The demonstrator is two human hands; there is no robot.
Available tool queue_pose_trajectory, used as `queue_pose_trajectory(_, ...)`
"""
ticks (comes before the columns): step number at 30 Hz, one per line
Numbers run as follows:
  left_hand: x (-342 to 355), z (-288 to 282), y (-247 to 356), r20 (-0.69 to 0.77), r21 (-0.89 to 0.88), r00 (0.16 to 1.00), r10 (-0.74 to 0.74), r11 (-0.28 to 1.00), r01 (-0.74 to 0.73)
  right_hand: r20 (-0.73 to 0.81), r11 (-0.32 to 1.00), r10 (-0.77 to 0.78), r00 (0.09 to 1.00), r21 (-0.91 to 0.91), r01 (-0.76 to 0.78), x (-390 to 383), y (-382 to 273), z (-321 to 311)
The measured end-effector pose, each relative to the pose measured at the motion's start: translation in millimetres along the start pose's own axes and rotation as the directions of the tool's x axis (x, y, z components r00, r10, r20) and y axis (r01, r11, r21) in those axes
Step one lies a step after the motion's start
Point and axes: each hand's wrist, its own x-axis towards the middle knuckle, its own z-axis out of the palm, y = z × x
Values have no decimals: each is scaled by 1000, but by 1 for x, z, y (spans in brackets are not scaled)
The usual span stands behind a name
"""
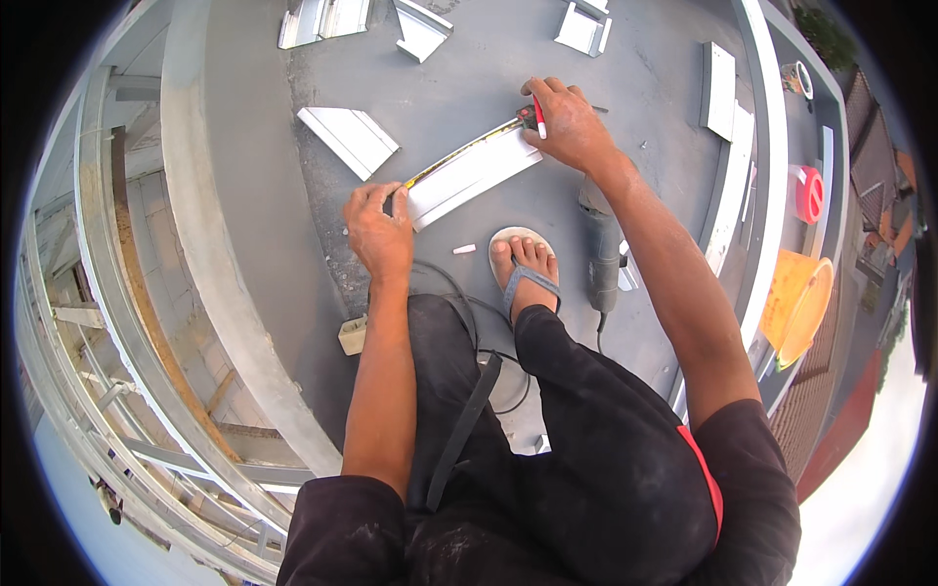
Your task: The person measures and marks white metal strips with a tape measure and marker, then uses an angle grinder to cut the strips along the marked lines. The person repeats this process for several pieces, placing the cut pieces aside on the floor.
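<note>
A white channel-shaped profile piece (474, 181) lies slantwise on the grey floor in front of me. Along its far edge stretches the yellow blade of a tape measure (459, 156). My left hand (379, 232) is closed at the profile's left end, pinching the blade's end there. At the other end, my right hand (572, 129) grips the tape measure's dark case, partly hidden by the fingers. A red and white marker (539, 117) is also held between that hand's fingers. A small white cap (464, 249) lies on the floor nearer me.
An angle grinder (600, 256) with a cord lies right of my sandalled foot (528, 269). Cut white profile pieces (350, 140) are scattered around. A socket block (353, 336) sits by my left forearm. An orange bucket (796, 303) stands beyond the right ledge; an open framework drops away left.
</note>
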Motion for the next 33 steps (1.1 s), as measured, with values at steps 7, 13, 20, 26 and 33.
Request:
queue_pose_trajectory(7,-2,-21,28,-28,-375,1000,-5,927,-6,-46,986,-158,986,46,160,-25,-38,-71)
queue_pose_trajectory(13,-53,-56,85,24,-565,984,176,814,-132,-6,990,11,1000,140,-10,-119,-81,-101)
queue_pose_trajectory(20,-109,-32,105,422,-436,893,157,899,48,97,877,350,932,316,-362,-210,-56,-84)
queue_pose_trajectory(26,-78,0,56,549,77,831,93,984,-161,-193,814,565,802,-25,-580,-234,107,-34)
queue_pose_trajectory(33,-73,9,40,536,41,830,153,978,-206,-469,765,541,698,-69,-640,-236,88,-13)
